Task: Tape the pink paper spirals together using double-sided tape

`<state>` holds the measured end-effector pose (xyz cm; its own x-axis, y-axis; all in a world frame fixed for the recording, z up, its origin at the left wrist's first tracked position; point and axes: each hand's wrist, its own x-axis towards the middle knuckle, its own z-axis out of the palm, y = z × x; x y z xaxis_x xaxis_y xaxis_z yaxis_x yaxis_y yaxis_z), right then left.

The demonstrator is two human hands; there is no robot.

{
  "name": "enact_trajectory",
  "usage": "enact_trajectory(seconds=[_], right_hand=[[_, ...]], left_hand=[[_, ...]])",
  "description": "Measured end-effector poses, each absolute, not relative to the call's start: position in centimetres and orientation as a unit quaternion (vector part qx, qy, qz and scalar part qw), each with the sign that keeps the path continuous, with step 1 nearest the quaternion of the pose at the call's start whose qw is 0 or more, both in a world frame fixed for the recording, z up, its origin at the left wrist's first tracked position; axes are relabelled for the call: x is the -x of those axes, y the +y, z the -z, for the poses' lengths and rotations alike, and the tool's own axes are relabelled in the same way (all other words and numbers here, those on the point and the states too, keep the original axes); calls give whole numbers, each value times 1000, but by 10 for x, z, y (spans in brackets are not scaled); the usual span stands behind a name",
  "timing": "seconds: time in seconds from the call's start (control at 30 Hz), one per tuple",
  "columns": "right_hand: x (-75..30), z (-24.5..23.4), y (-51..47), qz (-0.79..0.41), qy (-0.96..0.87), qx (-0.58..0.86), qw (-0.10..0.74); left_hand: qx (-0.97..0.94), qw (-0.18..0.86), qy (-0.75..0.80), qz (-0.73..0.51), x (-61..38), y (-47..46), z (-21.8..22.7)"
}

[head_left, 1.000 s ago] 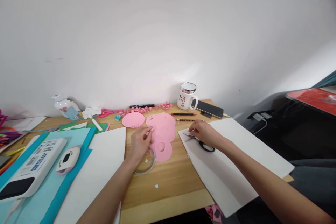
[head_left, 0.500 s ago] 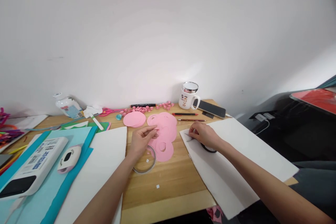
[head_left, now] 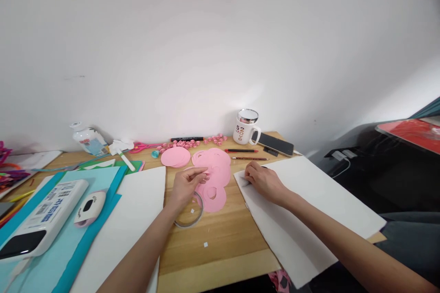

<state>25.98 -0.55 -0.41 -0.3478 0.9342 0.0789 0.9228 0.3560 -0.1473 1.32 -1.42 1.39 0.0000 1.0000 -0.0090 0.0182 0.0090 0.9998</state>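
My left hand hovers over the pink paper pieces with thumb and forefinger pinched. A small pink bit of paper shows at its fingertips, mostly hidden. Below it lie pink paper sheets with round holes and a roll of clear tape. A stack of pink paper circles sits behind. My right hand is closed above the corner of a white board. Only a sliver of black shows at its knuckles, apparently black-handled scissors, mostly covered by the hand.
At the back stand a white mug, a phone, pencils and small pink folded pieces. To the left lie a white power bank, a small white device and another white board. Small white squares dot the table.
My right hand has turned and closed further, and the black loop seen beneath its palm is now out of sight. My left hand has barely moved, still pinching.
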Motion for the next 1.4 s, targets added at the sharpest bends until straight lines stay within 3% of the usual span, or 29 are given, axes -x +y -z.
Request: enact_trajectory(seconds=[0.2, 0.43, 0.53, 0.7, 1.2, 1.4], right_hand=[[-257, 2, -4, -105, -790, 596, 97], [-259, -3, -1, -177, -754, 604, 187], [-248, -17, -5, -225, -767, 552, 238], [-212, -42, -10, -415, -778, 369, 295], [-201, -33, 5, -431, -799, 334, 254], [-199, -35, 5, -371, -825, 348, 247]], left_hand=[[-505, 505, 496, -494, -13, -13, -12], [-516, 497, 505, -481, -14, -14, -14], [-530, 494, 506, -468, -14, -15, -14], [-550, 508, 503, -432, -15, -17, -16], [-550, 559, 495, -375, -12, -18, -16], [-535, 559, 505, -383, -14, -19, -19]])
